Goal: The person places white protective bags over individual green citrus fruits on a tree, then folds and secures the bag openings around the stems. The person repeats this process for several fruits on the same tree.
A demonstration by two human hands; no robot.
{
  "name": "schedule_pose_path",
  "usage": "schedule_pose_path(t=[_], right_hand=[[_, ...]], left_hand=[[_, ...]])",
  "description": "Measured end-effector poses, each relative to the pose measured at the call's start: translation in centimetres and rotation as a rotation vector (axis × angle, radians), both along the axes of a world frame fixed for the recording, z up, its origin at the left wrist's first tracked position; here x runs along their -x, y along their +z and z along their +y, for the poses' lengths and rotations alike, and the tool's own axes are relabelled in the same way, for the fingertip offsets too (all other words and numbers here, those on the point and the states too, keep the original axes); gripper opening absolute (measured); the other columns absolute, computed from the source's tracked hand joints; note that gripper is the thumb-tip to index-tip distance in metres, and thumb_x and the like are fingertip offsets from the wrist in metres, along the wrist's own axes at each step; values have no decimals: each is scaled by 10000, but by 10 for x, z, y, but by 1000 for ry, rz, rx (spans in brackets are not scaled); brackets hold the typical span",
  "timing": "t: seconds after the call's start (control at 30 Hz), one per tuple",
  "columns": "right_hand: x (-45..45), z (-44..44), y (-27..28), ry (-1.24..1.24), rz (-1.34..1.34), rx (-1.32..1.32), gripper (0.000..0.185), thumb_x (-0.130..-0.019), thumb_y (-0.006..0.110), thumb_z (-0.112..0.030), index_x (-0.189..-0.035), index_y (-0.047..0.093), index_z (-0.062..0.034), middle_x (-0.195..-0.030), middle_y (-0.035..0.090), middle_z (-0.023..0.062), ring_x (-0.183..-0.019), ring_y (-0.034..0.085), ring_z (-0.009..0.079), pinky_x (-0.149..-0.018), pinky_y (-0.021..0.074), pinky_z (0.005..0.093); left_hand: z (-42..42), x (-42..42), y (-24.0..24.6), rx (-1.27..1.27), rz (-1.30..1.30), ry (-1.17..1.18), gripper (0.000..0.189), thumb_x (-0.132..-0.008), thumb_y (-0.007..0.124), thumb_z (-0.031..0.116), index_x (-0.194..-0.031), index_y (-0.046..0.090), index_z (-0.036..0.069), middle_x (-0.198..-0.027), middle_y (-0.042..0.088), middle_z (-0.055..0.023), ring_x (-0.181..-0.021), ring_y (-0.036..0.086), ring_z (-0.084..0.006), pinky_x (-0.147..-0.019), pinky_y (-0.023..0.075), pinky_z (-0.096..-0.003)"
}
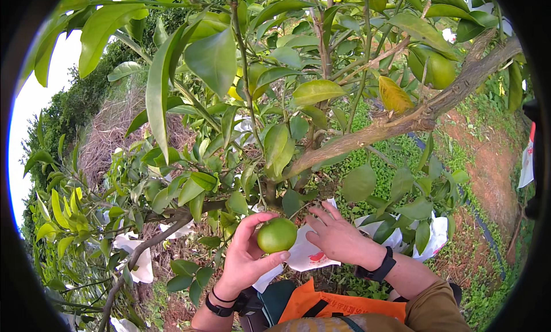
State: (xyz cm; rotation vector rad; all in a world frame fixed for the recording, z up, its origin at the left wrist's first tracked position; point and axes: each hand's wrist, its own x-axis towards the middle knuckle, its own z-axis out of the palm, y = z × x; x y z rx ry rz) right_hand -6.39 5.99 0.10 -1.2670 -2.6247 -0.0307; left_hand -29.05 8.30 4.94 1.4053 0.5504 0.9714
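A round green citrus fruit [277, 235] sits in my left hand [246, 252], between the thumb and the fingers. Just right of it is my right hand [338, 235], with its fingers spread near a thin twig [300, 209] above the fruit. Nothing shows between those fingers. Behind and below the right hand there is a white paper bag [306, 256] with a red print; whether the hand touches it I cannot tell. The fruit's stem is hidden from this angle.
A thick branch [366, 136] slants up to the right from the trunk. Another citrus fruit [432, 67] hangs beside it. White bags [432, 235] stand among leaves at right, and another white bag [137, 256] at left. Bearing writing, an orange cloth [340, 304] lies at my waist.
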Motion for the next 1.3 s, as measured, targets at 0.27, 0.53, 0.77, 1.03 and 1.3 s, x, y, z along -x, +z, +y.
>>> schedule_pose_path(t=[0.27, 0.53, 0.77, 1.03, 1.3], right_hand=[[-2, 4, 20, 90, 267, -70, 196, -755, 553, -138, -915, 664, -120, -1045, 557, 51, -1131, 475, 210, -1089, 236, 511], [-3, -9, 24, -21, 305, -175, 153, -767, 555, -125, -894, 638, -146, -852, 564, -12, -972, 554, 165, -1054, 178, 651], [-7, -10, 33, 6, 434, -246, 192, -759, 599, -120, -947, 636, -131, -876, 544, 7, -949, 551, 192, -1030, 306, 550], [5, 1, 34, -19, 499, -321, 226, -735, 628, -97, -961, 633, -92, -927, 556, 45, -988, 535, 243, -971, 398, 480], [12, 18, 30, -60, 696, -278, 200, -708, 687, -69, -900, 634, -87, -1043, 525, 79, -1079, 489, 298, -938, 411, 440]], left_hand=[[4, -13, -7, 82, 113, -58, 590, -773, 704, -45, -1245, 377, 90, -1327, 373, -101, -1215, 437, -203, -1001, 410, -351], [6, -6, -5, -33, 226, -82, 573, -822, 706, 80, -1281, 363, 79, -1347, 365, -109, -1199, 463, -192, -924, 496, -330], [8, -3, -3, -75, 342, -83, 500, -843, 679, 74, -1269, 418, 95, -1373, 374, -119, -1203, 462, -195, -871, 518, -311], [11, 3, 10, -512, 717, -36, 694, -711, 807, 255, -1302, 460, 148, -1408, 394, -135, -1188, 510, -310, -853, 518, -353], [30, 13, 36, -727, 825, -68, 403, -774, 721, 193, -1159, 613, 146, -1263, 541, -128, -970, 624, -307, -795, 535, -374]])
